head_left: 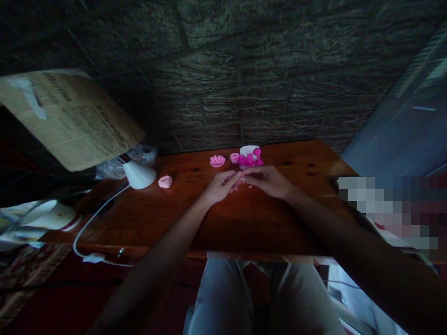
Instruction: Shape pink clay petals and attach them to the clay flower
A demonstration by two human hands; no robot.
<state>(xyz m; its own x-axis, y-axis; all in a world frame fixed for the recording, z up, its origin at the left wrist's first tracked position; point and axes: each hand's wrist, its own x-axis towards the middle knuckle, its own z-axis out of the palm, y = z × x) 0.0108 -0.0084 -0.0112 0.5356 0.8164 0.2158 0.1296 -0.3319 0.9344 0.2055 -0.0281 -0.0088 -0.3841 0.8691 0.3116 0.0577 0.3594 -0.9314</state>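
Note:
My left hand (220, 187) and my right hand (267, 180) meet over the middle of the wooden table (167, 218). Their fingertips are pinched together around a small pink piece (237, 185), mostly covered by the fingers, so its shape is unclear. Just beyond my right hand are bright magenta pieces (249, 160) in front of a white object (249, 150). Beside them sits a small round pink piece (234, 158). A pink flower-shaped piece with pointed petals (217, 161) lies behind my left hand. Farther left rests a crumpled-looking, paler pink lump (165, 181).
A lamp with a white cone base (140, 175) and a newspaper-print shade (84, 121) stands at the left. Its white cord (92, 218) hangs over the front edge. Clear plastic (146, 156) lies behind the base. A dark stone-patterned wall (216, 74) borders the table's back.

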